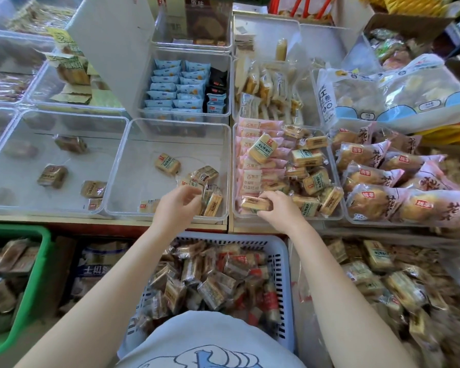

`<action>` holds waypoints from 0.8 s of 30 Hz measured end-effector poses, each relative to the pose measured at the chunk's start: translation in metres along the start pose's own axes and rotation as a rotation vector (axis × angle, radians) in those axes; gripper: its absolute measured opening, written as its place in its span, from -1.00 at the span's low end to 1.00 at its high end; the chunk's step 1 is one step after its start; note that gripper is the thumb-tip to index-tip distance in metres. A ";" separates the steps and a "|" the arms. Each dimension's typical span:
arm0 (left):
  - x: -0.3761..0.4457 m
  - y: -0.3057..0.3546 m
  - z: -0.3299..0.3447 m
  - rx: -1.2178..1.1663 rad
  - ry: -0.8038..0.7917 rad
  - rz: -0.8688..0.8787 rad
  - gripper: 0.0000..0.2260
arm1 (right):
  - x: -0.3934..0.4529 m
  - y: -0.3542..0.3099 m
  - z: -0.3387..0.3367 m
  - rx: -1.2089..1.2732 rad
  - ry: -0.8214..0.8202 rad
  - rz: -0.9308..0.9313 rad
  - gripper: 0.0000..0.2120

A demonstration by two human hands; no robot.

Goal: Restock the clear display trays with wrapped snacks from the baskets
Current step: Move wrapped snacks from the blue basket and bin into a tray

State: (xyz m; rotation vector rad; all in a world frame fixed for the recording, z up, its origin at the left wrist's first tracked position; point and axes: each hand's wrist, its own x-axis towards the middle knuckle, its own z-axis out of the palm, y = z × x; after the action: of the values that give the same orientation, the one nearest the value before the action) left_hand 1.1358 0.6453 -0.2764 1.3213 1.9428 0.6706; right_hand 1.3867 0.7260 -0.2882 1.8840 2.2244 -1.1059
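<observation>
My left hand [176, 205] reaches into the middle clear tray [133, 144] and its curled fingers grip wrapped yellow snacks [210, 201] standing in the tray's front right corner. A loose yellow snack [167, 163] lies further back in that tray. My right hand [282, 208] grips one wrapped yellow snack [254, 203] at the front left of the right clear tray [336, 179], which holds several yellow packs and pink packs [250, 166]. Below my arms a blue basket [283, 264] is full of brown wrapped snacks [210, 282].
A clear tray [0, 160] at left holds brown packs. A green basket [35, 274] with brown snacks stands at lower left. Yellow packs [377, 264] are heaped at lower right. Blue packs [175, 86] fill a tray behind. Large bread bags [377, 187] lie at right.
</observation>
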 end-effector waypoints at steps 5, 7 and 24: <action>-0.007 0.013 0.009 -0.151 -0.079 -0.024 -0.85 | -0.016 -0.014 -0.001 0.354 0.187 -0.030 -0.68; -0.007 0.020 0.009 -0.243 -0.084 -0.021 -0.69 | -0.025 -0.022 -0.001 0.554 0.169 -0.050 -0.74; 0.037 -0.014 -0.021 -0.376 0.141 -0.173 -0.64 | 0.046 -0.047 -0.010 0.028 0.453 -0.059 -0.45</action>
State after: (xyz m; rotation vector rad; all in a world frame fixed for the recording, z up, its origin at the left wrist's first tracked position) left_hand 1.1018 0.6746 -0.2827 0.8863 1.8954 1.0062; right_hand 1.3374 0.7692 -0.2780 2.2840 2.5052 -0.7755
